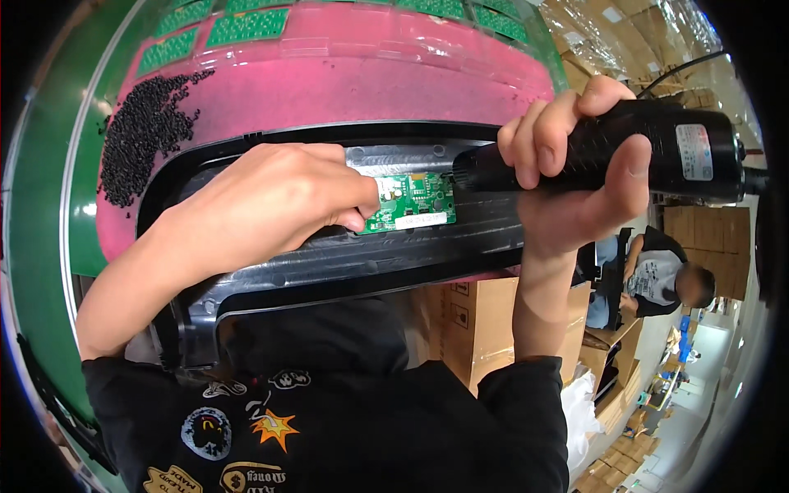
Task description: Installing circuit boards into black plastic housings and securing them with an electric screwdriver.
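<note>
A green circuit board (pixel 417 199) with a white label strip lies inside a long black plastic housing (pixel 329 267), spread across the bench in front of me. My left hand (pixel 279 197) reaches over the housing, its fingers closed on the board's left end; the fingertips are partly hidden. Wrapped around a thick black corded electric screwdriver (pixel 608 152) is my right hand (pixel 567 156). The tool lies nearly level in the picture, its narrower front end at the board's right edge. Its bit cannot be made out.
Many small black screws (pixel 148 127) are heaped on the pink mat (pixel 370 90) at the left. Clear plastic trays (pixel 329 51) with green boards (pixel 246 27) stand at the back. Right of my body is a cardboard box (pixel 493 316); farther off, another person (pixel 657 271) sits.
</note>
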The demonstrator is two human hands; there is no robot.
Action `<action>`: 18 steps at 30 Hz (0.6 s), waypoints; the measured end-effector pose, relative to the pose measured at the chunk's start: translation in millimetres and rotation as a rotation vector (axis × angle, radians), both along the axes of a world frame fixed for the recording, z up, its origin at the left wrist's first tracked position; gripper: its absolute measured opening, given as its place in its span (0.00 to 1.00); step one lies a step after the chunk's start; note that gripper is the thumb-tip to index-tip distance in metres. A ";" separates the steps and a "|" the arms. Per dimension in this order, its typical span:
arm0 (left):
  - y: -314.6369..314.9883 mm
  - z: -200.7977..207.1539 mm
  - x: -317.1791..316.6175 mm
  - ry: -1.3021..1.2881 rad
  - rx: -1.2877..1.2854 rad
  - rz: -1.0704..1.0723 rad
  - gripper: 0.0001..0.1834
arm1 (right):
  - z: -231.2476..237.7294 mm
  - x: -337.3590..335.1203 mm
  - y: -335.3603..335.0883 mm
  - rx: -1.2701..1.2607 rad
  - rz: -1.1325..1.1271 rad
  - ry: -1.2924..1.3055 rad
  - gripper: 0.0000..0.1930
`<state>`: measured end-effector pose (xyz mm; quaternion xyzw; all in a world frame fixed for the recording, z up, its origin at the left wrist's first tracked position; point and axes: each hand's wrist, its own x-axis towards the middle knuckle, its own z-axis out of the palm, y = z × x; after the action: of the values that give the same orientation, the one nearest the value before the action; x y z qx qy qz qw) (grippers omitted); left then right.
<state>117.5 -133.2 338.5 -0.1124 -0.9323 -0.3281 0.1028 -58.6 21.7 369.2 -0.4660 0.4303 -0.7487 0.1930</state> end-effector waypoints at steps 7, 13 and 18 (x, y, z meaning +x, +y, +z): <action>-0.5 8.2 -1.7 -0.177 0.041 0.057 0.10 | -1.7 -1.5 -13.1 0.074 0.052 0.073 0.24; -0.7 12.1 1.4 -0.259 0.032 0.094 0.10 | -1.5 5.3 -13.8 0.094 -0.095 0.083 0.28; -0.2 3.4 2.9 -0.154 0.063 0.062 0.07 | 14.9 18.7 0.9 -0.226 0.257 -0.144 0.26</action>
<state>120.4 -133.4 341.9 -0.0546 -0.9296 -0.3617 0.0444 -39.8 22.5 384.1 -0.4810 0.2653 -0.7929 0.2639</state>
